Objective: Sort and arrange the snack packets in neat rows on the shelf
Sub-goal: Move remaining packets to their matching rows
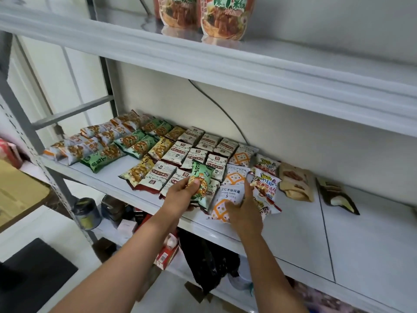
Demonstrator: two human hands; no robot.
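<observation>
The left hand [180, 196] pinches 1 green packet [201, 185], thumb on its printed face and the other fingers [195, 182] curled behind it, holding it tilted just above the cream packets with dark red trim [178, 152] that lie under and beyond the fingertips. The right hand [244, 213] rests on a white-and-orange packet [226, 201], thumb across its face and fingers along its right edge; I cannot tell whether they curl under it.

The likeliest slip is at that pinch. The foil looks slick and the grip sits low on the packet, so a quick swing could let it twist out and drop onto the cream rows, knocking them askew.

The matching green packets [135, 143] lie well to the left of the left fingers, so the forearm would probably pass low over the cream rows and could drag them.

The white-and-orange packet sits close to the front lip of the shelf [293, 224], on the palm side of the right fingers. A pull toward the wrist could tip it off. A nudge outward could shove the red-and-white packets [266, 188] just beside those fingers.
</observation>
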